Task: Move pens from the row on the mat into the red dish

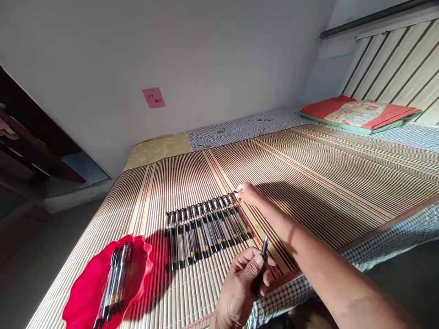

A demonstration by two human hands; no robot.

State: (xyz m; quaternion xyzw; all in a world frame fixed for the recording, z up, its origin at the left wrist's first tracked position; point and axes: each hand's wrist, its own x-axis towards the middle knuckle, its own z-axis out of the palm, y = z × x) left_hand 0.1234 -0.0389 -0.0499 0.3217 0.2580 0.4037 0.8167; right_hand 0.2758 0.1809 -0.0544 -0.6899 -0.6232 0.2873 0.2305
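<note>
A row of several black-and-clear pens (206, 228) lies side by side on a striped bamboo mat (325, 183). My right hand (247, 193) reaches across to the far right end of the row. Its fingers are pinched on the top of the last pen (240, 214) there. My left hand (242, 285) is at the near edge of the mat, closed around one upright pen (264, 246) whose tip points up. A red scalloped plate (89, 288) at the near left holds several more pens (115, 281).
The mat covers a bed with a checked sheet (394, 237). A red and patterned folded pillow (356, 112) lies at the far right by a slatted headboard (401, 68). A pink note (153, 97) sticks on the white wall. Dark furniture (30, 141) stands at the left.
</note>
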